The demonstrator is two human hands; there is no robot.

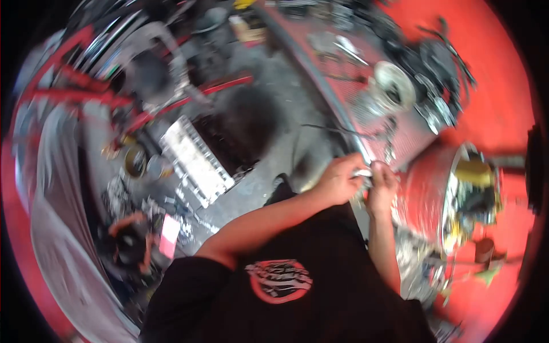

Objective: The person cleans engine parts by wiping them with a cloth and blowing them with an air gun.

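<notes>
At the edge of the red mesh-topped bench, both of my hands are close together. My left hand has its fingers closed around a small whitish, shiny piece, too blurred to name. My right hand is closed just beside it, thumb and fingers pinched at the other end of the same piece. Past my fingertips lies the bench, with a dark cable running over its edge. Right of my right hand stands a red drum.
On the bench sit a pale round metal housing and a heap of black hoses. A white rectangular engine part lies on the floor to the left. Another person crouches at lower left near a pink-and-white sheet. Red metal bars stand farther back.
</notes>
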